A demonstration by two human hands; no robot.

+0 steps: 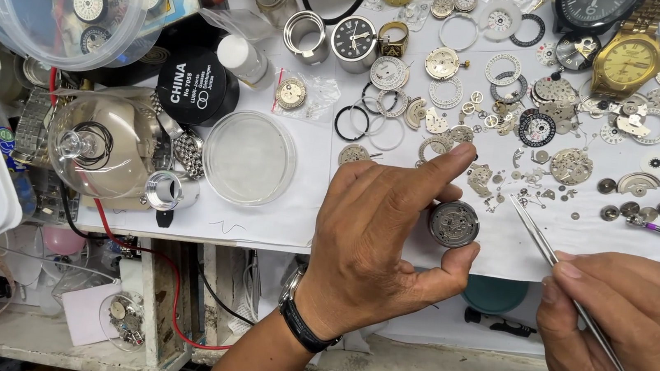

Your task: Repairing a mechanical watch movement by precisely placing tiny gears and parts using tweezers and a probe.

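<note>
Paper sheet [293, 214] covers the bench. Left hand [377, 241], back up, pinches a round watch movement [453, 224] between thumb and fingers at the sheet's near edge, its face toward the camera. Right hand [628, 327] grips tweezers [574, 300], long axis slanting up-left, tip just beside the movement.

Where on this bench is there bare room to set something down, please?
Bare white paper lies below the round clear dish, left of the left hand holding the watch movement. A narrower strip runs above the right hand with tweezers. The scattered watch parts crowd the upper right.
</note>
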